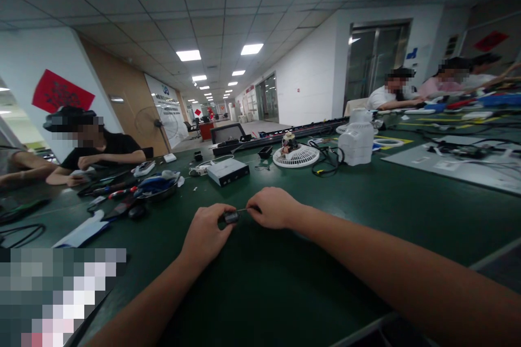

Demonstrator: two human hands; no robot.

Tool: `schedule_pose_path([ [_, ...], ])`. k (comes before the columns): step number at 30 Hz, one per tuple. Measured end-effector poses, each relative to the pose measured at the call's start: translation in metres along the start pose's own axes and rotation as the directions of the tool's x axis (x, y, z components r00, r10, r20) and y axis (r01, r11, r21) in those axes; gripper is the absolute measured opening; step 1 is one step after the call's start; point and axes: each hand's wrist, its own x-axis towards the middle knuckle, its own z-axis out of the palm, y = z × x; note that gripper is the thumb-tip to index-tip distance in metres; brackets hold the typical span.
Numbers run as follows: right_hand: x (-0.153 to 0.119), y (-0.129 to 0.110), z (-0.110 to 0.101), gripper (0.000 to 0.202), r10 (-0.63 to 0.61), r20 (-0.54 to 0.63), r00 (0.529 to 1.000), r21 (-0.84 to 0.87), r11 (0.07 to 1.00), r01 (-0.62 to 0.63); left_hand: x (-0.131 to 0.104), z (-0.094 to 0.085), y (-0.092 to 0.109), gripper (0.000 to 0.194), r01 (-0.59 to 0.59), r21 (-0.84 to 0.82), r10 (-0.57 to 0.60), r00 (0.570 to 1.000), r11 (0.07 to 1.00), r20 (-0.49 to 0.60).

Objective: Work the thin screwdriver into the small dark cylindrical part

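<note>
Between the thumb and fingers of my left hand is a small dark grey part, held just above the green table. My right hand is closed in a pinch on a thin metal rod, whose other end reaches the small part. Whether the rod is a tool or belongs to the part, I cannot tell. Beyond my hands stands a white and black box. Behind and to its right lies a white round fan grille with a motor on top.
A white plastic housing and a black cable lie at back right, near a grey panel. At left are a bowl with blue items, tools and papers. People sit at the left and far right.
</note>
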Motion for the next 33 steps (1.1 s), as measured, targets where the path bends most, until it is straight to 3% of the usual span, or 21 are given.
schedule_pose_path([
  [4,0.001,0.007,0.003,0.024,0.154,0.062,0.986,0.072,0.985,-0.158,0.001,0.001,-0.004,0.025,0.034,0.018,-0.033,0.997,0.999,-0.063],
  [7,0.005,0.008,0.009,0.025,0.228,0.007,0.974,0.202,0.953,-0.224,0.002,0.0,-0.003,0.025,0.05,0.031,-0.047,0.994,0.998,-0.098],
  [10,0.012,0.003,0.017,0.031,0.214,-0.065,0.975,0.316,0.931,-0.183,0.004,-0.002,-0.002,0.024,0.112,0.032,-0.109,0.99,0.993,-0.088],
  [14,0.02,-0.003,0.028,0.022,0.173,0.031,0.984,0.339,0.925,-0.173,0.005,-0.002,-0.003,0.024,0.202,-0.011,-0.202,0.978,0.979,-0.055],
  [17,0.019,-0.001,0.03,0.019,0.163,-0.001,0.987,0.399,0.905,-0.149,0.004,-0.002,-0.003,0.026,0.22,-0.098,-0.221,0.975,0.971,-0.006],
  [21,0.013,0.001,0.021,0.018,0.111,-0.14,0.984,0.489,0.872,-0.028,0.003,-0.002,0.003,0.038,0.152,-0.232,-0.154,0.988,0.961,0.01],
  [27,0.008,-0.003,0.008,0.013,0.059,-0.203,0.977,0.616,0.784,0.08,-0.001,-0.004,0.01,0.034,0.002,-0.295,-0.011,1.0,0.955,-0.027],
  [30,0.008,-0.003,0.009,0.01,0.095,-0.238,0.966,0.629,0.773,0.079,-0.003,-0.003,0.008,0.033,-0.017,-0.306,-0.004,0.998,0.952,-0.068],
  [33,0.01,0.001,0.014,0.013,0.142,-0.179,0.974,0.699,0.715,0.024,-0.003,-0.002,0.008,0.028,-0.047,-0.313,0.023,0.997,0.948,-0.078],
])
